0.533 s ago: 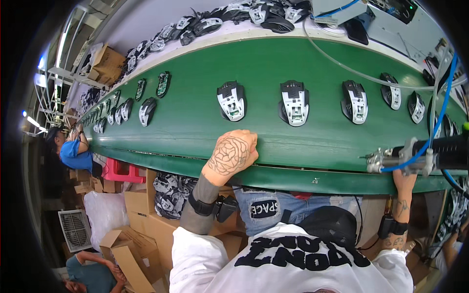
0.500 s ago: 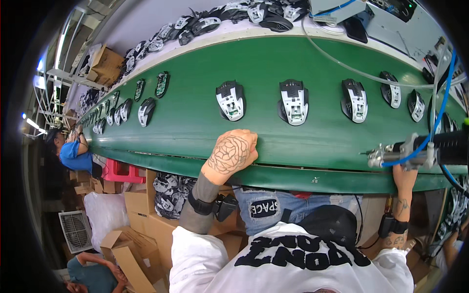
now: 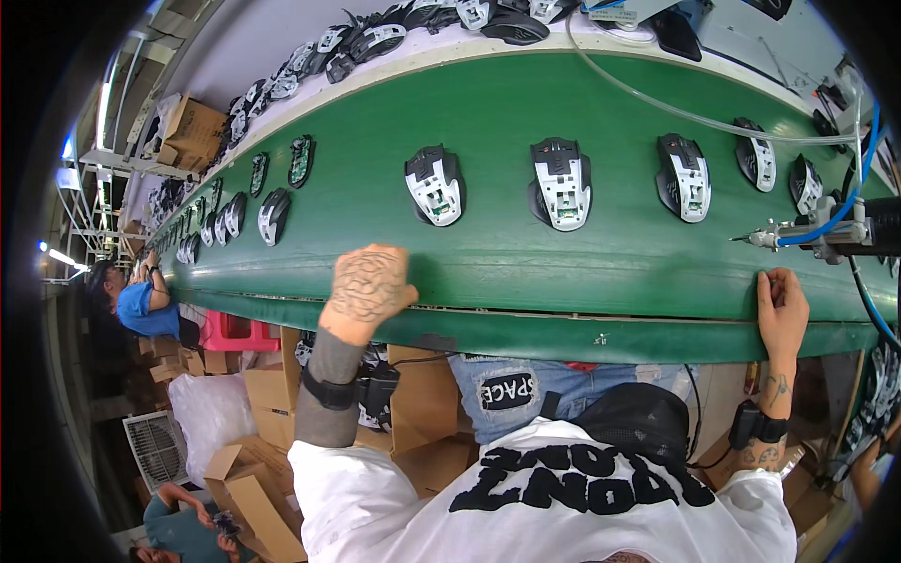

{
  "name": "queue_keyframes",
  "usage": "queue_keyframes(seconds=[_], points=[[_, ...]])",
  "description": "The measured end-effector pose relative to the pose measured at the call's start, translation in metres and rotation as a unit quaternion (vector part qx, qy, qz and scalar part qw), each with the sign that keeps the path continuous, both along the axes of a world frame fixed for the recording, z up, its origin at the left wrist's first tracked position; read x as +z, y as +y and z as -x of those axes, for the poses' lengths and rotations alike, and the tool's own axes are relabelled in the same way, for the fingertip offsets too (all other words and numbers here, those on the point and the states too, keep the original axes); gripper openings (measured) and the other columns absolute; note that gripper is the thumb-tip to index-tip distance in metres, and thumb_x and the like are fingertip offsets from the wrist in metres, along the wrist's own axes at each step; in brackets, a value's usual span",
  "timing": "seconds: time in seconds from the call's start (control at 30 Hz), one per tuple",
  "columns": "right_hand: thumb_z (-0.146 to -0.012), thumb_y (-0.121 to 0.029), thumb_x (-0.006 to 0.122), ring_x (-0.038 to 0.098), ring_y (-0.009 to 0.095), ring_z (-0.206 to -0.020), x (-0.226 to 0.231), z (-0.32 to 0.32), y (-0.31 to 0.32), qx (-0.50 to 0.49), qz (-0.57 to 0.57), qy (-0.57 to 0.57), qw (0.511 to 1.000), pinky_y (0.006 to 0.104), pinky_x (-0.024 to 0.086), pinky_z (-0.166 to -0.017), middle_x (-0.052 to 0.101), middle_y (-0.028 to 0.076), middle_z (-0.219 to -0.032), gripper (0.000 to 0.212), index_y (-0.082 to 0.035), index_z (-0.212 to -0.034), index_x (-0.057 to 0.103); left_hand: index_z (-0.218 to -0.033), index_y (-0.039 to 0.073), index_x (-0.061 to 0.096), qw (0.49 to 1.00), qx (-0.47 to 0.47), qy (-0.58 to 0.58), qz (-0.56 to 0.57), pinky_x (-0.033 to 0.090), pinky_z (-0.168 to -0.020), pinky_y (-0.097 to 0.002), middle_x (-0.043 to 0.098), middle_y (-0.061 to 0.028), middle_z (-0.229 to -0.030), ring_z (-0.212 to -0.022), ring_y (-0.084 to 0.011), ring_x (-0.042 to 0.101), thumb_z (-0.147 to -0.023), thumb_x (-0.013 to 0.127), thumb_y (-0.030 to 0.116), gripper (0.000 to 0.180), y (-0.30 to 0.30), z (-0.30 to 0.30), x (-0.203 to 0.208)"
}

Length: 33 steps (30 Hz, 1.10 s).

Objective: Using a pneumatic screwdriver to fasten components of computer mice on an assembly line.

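My left hand (image 3: 371,284) hovers over the near side of the green belt (image 3: 526,267), back upward. Its fingers curl down out of sight and the thumb juts out to the right; anything inside the grip is hidden. The nearest thing is an opened computer mouse (image 3: 435,186), black and white, farther back. At the right, my right hand (image 3: 782,305) is raised by the belt's near edge, fingers loosely bent and nothing visible between them. Just beyond its fingertips hangs a powered screwdriver (image 3: 798,233) with a thin metal tip and a blue hose, apart from the hand.
More opened mice lie along the belt, such as one in the middle (image 3: 563,185) and one at the right (image 3: 685,178). Small circuit boards (image 3: 300,161) lie at the left. Mouse parts (image 3: 375,42) crowd the far ledge. Co-workers sit at the left, near cardboard boxes (image 3: 253,497).
My left hand has moved left and its thumb now sticks out. My right hand now shows below the screwdriver, which has shifted right and up. The view has shifted slightly.
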State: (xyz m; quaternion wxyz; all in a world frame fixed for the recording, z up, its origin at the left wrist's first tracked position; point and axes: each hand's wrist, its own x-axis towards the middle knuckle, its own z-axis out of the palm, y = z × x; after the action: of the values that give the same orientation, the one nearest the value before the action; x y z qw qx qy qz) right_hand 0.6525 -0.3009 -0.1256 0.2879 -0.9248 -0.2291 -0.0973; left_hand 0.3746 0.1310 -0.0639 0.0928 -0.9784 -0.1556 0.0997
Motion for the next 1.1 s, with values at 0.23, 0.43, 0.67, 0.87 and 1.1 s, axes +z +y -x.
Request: queue_keyframes(seconds=[0.23,0.43,0.67,0.87,1.1], points=[[-0.085,-0.019,0.065,0.040,0.017,-0.053,-0.018,-0.007,-0.016,0.004,0.042,-0.045,0.998,0.0301,0.036,-0.052,0.044,0.006,-0.058,0.020,0.000,-0.084,0.059,-0.074,0.009,0.061,0.968,0.112,-0.222,-0.029,0.049,-0.071,-0.0380,0.059,-0.0049,-0.084,-0.084,-0.0262,0.060,-0.071,0.065,0.018,0.010,0.072,0.025,-0.005],[-0.089,-0.017,0.061,0.056,0.025,-0.072,-0.014,0.000,-0.013,0.022,0.045,-0.033,0.998,0.0361,0.043,-0.067,0.057,0.012,-0.077,0.019,0.001,-0.088,0.056,-0.087,0.011,0.070,0.915,0.360,-0.184,-0.015,0.044,-0.087,-0.0398,0.061,-0.0070,-0.102,-0.101,-0.0267,0.056,-0.079,0.065,0.046,0.037,0.143,0.030,-0.006],[-0.087,-0.017,0.062,0.035,0.012,-0.050,-0.045,-0.023,-0.030,-0.041,0.028,0.007,0.999,0.0269,0.031,-0.046,0.037,0.002,-0.057,0.015,-0.005,-0.086,0.053,-0.118,0.010,0.060,0.910,0.244,-0.334,0.036,0.041,-0.095,-0.0442,0.051,-0.0220,-0.120,-0.113,-0.0377,0.050,-0.074,0.071,0.047,0.058,0.282,0.092,-0.061],[-0.088,-0.014,0.059,0.033,0.012,-0.050,-0.024,-0.014,-0.017,-0.023,0.051,-0.018,0.998,0.0279,0.029,-0.047,0.035,0.003,-0.057,0.014,-0.003,-0.084,0.051,-0.123,0.010,0.058,0.897,0.308,-0.316,-0.011,0.042,-0.094,-0.0393,0.057,-0.0233,-0.111,-0.109,-0.0348,0.052,-0.074,0.066,0.055,0.066,0.279,-0.014,-0.027],[-0.088,-0.012,0.058,0.031,0.010,-0.050,-0.027,-0.012,-0.014,-0.024,0.030,-0.039,0.999,0.0272,0.027,-0.046,0.034,0.001,-0.057,0.013,-0.004,-0.082,0.050,-0.127,0.016,0.055,0.904,0.366,-0.222,0.022,0.041,-0.097,-0.0425,0.050,-0.0226,-0.125,-0.114,-0.0365,0.050,-0.074,0.062,0.059,0.069,0.283,-0.047,-0.047]])
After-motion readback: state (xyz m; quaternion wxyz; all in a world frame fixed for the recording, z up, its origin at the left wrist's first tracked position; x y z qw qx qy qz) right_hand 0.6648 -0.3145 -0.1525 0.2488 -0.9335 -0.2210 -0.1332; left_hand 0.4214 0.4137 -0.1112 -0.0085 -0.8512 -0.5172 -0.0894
